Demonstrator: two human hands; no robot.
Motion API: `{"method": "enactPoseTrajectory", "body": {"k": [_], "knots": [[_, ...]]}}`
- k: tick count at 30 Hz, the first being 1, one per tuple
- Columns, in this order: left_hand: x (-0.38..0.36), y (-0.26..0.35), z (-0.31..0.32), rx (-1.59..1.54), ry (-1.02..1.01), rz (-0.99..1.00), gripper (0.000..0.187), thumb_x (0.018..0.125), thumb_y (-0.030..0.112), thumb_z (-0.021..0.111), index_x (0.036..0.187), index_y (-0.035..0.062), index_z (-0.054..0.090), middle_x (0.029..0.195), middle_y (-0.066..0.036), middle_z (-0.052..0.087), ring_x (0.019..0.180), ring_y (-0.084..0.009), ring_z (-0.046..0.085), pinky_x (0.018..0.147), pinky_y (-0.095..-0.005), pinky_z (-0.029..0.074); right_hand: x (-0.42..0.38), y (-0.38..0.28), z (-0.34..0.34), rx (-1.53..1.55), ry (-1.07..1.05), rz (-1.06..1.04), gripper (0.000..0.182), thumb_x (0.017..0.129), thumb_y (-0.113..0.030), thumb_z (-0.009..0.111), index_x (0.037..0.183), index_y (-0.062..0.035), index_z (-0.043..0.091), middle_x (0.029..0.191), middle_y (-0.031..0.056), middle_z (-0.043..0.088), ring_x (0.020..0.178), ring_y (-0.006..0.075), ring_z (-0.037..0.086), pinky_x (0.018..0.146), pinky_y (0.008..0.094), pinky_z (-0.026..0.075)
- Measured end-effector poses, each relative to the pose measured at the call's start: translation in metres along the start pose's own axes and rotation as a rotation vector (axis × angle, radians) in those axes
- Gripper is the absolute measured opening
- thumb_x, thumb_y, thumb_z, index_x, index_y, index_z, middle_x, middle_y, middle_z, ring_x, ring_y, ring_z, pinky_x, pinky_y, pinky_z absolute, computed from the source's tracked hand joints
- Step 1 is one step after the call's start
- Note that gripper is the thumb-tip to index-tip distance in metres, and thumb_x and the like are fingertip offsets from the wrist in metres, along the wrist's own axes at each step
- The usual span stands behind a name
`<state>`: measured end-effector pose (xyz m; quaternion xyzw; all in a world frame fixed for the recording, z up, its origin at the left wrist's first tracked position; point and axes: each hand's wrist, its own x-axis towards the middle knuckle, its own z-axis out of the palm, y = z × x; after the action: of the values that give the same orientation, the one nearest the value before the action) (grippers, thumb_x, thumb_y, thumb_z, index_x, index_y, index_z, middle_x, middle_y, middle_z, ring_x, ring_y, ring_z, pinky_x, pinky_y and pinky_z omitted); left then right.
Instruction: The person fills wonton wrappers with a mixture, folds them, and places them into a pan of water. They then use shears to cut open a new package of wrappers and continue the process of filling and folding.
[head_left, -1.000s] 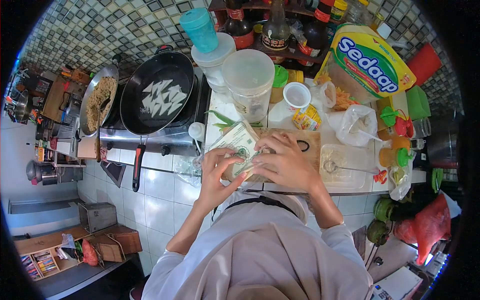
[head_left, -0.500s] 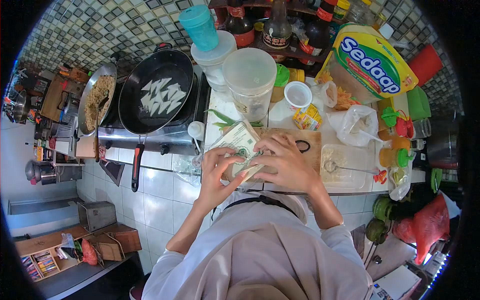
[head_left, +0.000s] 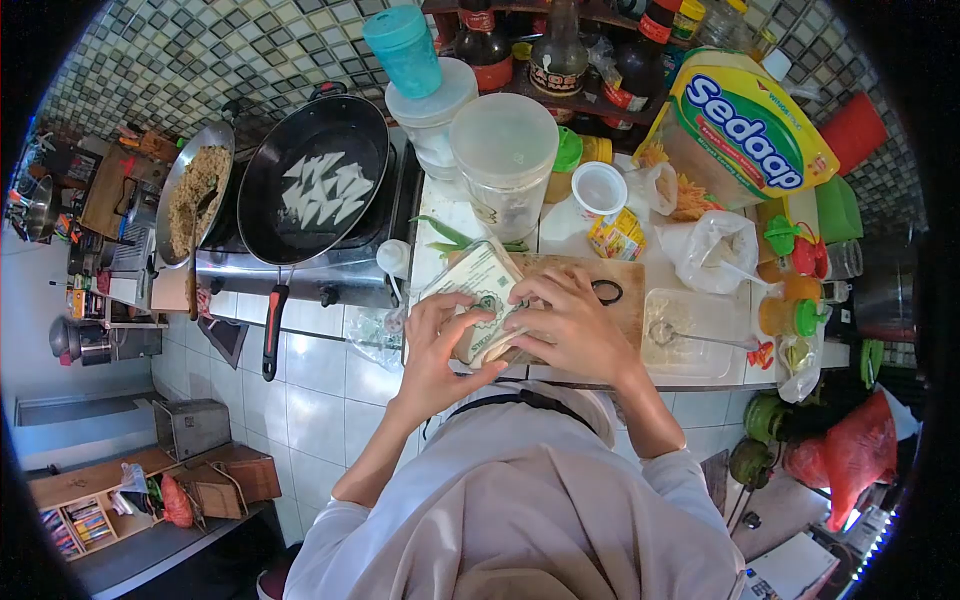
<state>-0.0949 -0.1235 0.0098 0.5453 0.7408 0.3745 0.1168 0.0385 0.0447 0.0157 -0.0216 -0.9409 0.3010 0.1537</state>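
Both forearms reach up from the front edge of the counter [head_left: 568, 238], elbows apart and wrists angled inward over a printed packet [head_left: 482, 280]. The packet lies tilted near that edge, overlapping the left end of the chopping board [head_left: 627, 325]. The left hand [head_left: 435, 337] is half open at the packet's left side, fingers bent onto its printed face and thumb stretched out below them, apart from the fingers. The right hand [head_left: 580, 322] arches back-up over the packet's right side, its fingers spread and bent, tips at the packet (whether they pinch a layer, I cannot tell). A black ring [head_left: 606, 292] lies near the board's top right corner, just beside the right hand. Green leaves [head_left: 442, 232] lie just beyond the packet; a clear tray [head_left: 690, 305] sits right of the board.
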Motion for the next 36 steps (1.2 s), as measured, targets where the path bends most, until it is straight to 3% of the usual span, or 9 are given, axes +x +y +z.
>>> {"method": "enactPoseTrajectory", "body": {"k": [8,10,12,21,29,31,36], "knots": [[-0.0015,-0.0065,0.0033,-0.035,0.013,-0.003,0.046,0.068,0.022,0.075,0.11,0.013,0.059,0.115,-0.008,0.049,0.112,-0.028,0.041,0.094,-0.0398,0.029,-0.0002,-0.0014,0.0004,0.004,-0.001,0.007,0.018,0.072,-0.024,0.069,0.086,-0.0134,0.065,0.102,0.0015,0.052,0.102,0.0208,0.049,0.084,0.0401,0.034],[-0.0011,-0.0062,0.0026,-0.039,0.008,-0.002,0.045,0.068,0.022,0.074,0.11,0.0126,0.059,0.114,-0.009,0.049,0.112,-0.0282,0.041,0.094,-0.0397,0.029,-0.0002,-0.0028,-0.0009,0.04,-0.017,0.042,0.022,0.07,-0.024,0.072,0.089,-0.0142,0.065,0.105,0.0,0.053,0.101,0.0202,0.049,0.09,0.0412,0.032],[-0.0006,-0.0058,0.0023,-0.019,0.008,0.009,0.046,0.067,0.015,0.075,0.109,0.0103,0.057,0.113,-0.01,0.051,0.109,-0.0287,0.043,0.094,-0.04,0.031,-0.0007,-0.0024,-0.0006,0.031,-0.02,0.039,0.023,0.071,-0.024,0.072,0.09,-0.0145,0.065,0.105,0.0001,0.053,0.101,0.0204,0.049,0.09,0.0409,0.033],[-0.0006,-0.0073,0.0031,-0.066,0.016,-0.026,0.042,0.071,0.02,0.072,0.11,0.0113,0.057,0.112,-0.009,0.05,0.111,-0.0284,0.042,0.093,-0.0396,0.03,-0.0009,-0.0023,0.0003,0.031,-0.049,0.06,0.021,0.072,-0.025,0.071,0.089,-0.015,0.065,0.104,0.0004,0.052,0.103,0.0212,0.048,0.091,0.0415,0.033],[0.0005,-0.0027,-0.0001,-0.008,-0.009,0.01,0.048,0.068,0.02,0.074,0.112,0.0111,0.056,0.114,-0.01,0.049,0.11,-0.0282,0.042,0.094,-0.0404,0.03,-0.0004,-0.0012,0.0026,0.022,-0.01,0.035,0.017,0.072,-0.021,0.07,0.087,-0.0137,0.065,0.102,0.0009,0.053,0.102,0.0225,0.049,0.091,0.042,0.033],[0.0004,-0.0015,0.0002,-0.009,-0.007,0.006,0.048,0.068,0.022,0.074,0.112,0.0122,0.057,0.114,-0.009,0.049,0.111,-0.0279,0.041,0.094,-0.041,0.028,0.0003,-0.0004,0.0024,-0.04,0.018,-0.019,0.019,0.072,-0.023,0.069,0.087,-0.0141,0.065,0.1,0.0005,0.053,0.099,0.0191,0.05,0.082,0.038,0.035],[-0.0003,-0.0059,0.0019,-0.022,-0.011,-0.007,0.049,0.068,0.022,0.074,0.113,0.0118,0.056,0.116,-0.009,0.049,0.111,-0.0288,0.041,0.094,-0.0407,0.028,0.001,-0.0024,-0.0002,-0.013,0.017,-0.011,0.022,0.07,-0.025,0.07,0.088,-0.0139,0.065,0.101,0.001,0.052,0.101,0.0198,0.049,0.082,0.0387,0.035]]}}
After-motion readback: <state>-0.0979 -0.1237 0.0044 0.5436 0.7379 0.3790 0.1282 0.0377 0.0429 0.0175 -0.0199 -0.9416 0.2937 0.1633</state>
